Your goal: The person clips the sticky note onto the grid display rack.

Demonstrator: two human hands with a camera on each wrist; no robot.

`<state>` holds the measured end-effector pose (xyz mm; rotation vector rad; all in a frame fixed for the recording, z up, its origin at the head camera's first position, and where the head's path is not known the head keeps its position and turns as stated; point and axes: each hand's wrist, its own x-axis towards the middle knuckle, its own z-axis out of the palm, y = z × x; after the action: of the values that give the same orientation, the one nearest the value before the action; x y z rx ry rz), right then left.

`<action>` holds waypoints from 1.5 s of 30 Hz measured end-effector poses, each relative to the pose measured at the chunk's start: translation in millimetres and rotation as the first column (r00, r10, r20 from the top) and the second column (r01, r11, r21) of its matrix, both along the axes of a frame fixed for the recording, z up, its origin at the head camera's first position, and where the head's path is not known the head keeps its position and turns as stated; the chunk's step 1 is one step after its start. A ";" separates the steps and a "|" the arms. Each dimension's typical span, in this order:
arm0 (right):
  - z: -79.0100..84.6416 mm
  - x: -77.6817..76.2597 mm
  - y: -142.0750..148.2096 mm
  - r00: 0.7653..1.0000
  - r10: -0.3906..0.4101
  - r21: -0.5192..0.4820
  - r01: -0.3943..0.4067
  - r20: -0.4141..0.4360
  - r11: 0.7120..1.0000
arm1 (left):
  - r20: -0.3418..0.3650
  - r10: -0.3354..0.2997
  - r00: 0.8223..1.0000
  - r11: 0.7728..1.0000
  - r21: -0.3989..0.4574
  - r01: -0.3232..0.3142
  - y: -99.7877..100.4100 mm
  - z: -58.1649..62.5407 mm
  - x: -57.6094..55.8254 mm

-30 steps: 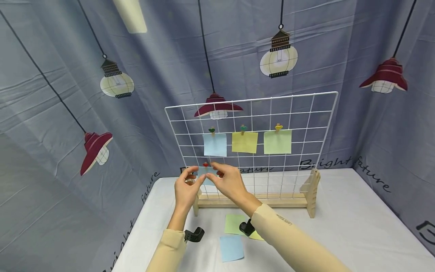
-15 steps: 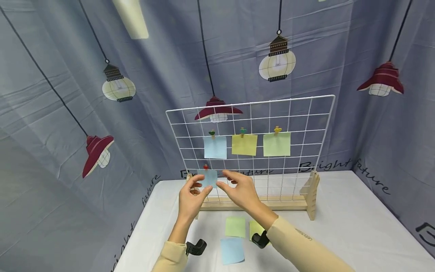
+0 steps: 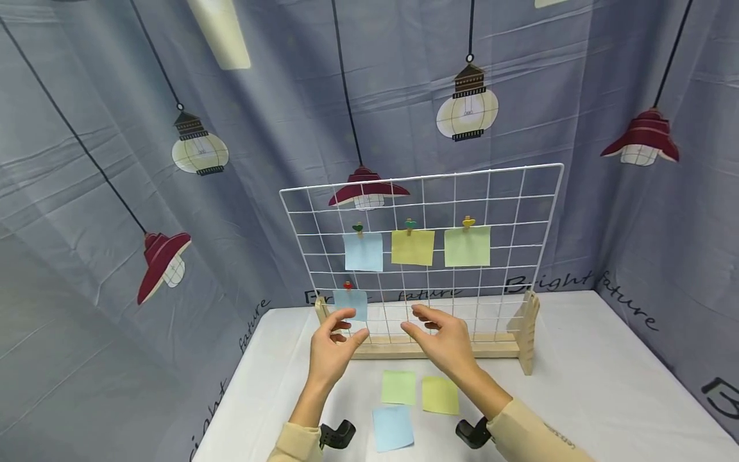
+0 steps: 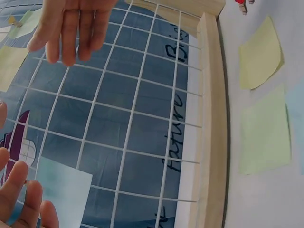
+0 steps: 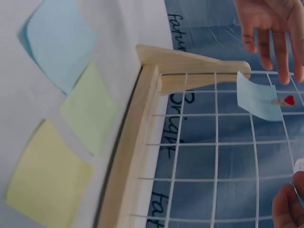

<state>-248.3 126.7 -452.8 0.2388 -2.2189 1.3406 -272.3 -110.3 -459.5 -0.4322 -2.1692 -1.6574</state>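
A light blue sticky note hangs low at the left of a white wire grid, under a red heart clothespin. My left hand is just in front of that note, thumb and fingers spread apart, holding nothing. To its right, my right hand hovers before the grid's lower middle, likewise with nothing in its fingers. Higher up, a blue note, a yellow note and a green note hang in a row from heart clothespins.
Wooden feet and a wooden bar carry the grid on a white-covered table. Before it lie loose green, yellow and blue notes. A red-topped clip lies near them. A printed curtain hangs behind.
Both hands were together at the lower blue note. They have come away from it, the right hand moving right and the left slightly down, leaving the note hanging from its clothespin.
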 end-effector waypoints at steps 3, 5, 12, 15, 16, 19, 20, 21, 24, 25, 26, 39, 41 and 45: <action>-8.5 8.2 8.3 0.999 -0.032 -0.009 0.032 0.026 0.999 | 0.019 -0.008 1.000 1.000 -0.003 0.008 1.5 -5.7 3.7; -15.6 13.5 14.0 0.997 -0.052 -0.009 0.053 0.050 0.999 | 0.040 -0.011 0.999 1.000 -0.008 0.011 2.2 -10.3 7.2; -40.5 29.0 31.0 0.988 -0.111 0.006 0.112 0.111 0.994 | 0.097 -0.011 0.995 1.000 -0.011 0.012 3.6 -27.5 17.2; -47.7 33.5 36.4 0.983 -0.133 0.001 0.134 0.124 0.991 | 0.109 -0.015 0.994 1.000 0.000 0.015 4.6 -33.1 19.5; -49.6 34.9 37.8 0.983 -0.136 0.002 0.137 0.125 0.991 | 0.110 -0.014 0.994 1.000 0.003 0.014 4.8 -35.1 20.0; -53.9 39.1 41.5 0.980 -0.149 0.009 0.149 0.133 0.989 | 0.116 -0.016 0.993 1.000 0.011 0.015 5.8 -40.8 21.4; -55.0 40.6 42.9 0.979 -0.152 0.016 0.151 0.138 0.988 | 0.118 -0.015 0.993 1.000 0.010 0.014 6.0 -42.9 21.8; -56.1 42.0 44.5 0.978 -0.156 0.024 0.154 0.141 0.988 | 0.124 -0.018 0.992 1.000 0.011 0.016 6.6 -44.6 22.4; -59.2 45.8 50.9 0.975 -0.166 0.042 0.161 0.149 0.986 | 0.148 -0.031 0.988 1.000 0.005 0.030 8.2 -49.6 24.5; -60.3 47.0 53.4 0.974 -0.168 0.051 0.162 0.151 0.986 | 0.159 -0.035 0.987 0.999 0.001 0.035 8.6 -51.4 25.3; -61.3 48.1 56.1 0.974 -0.171 0.060 0.164 0.150 0.985 | 0.170 -0.039 0.985 0.999 -0.004 0.041 8.9 -53.4 26.0; -72.1 59.3 96.5 0.952 -0.221 0.145 0.192 0.213 0.971 | 0.254 -0.050 0.966 0.997 -0.047 0.064 6.5 -74.6 33.3; -73.8 60.2 101.7 0.947 -0.228 0.160 0.195 0.228 0.968 | 0.263 -0.050 0.963 0.997 -0.052 0.065 6.2 -77.1 34.4; -78.3 61.0 109.5 0.939 -0.243 0.173 0.204 0.243 0.963 | 0.295 -0.050 0.954 0.996 -0.059 0.071 5.8 -84.6 36.4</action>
<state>-187.3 236.2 -531.1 -0.1476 -2.4795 1.1415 -235.9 -104.5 -544.1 -0.2880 -2.4550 -1.7804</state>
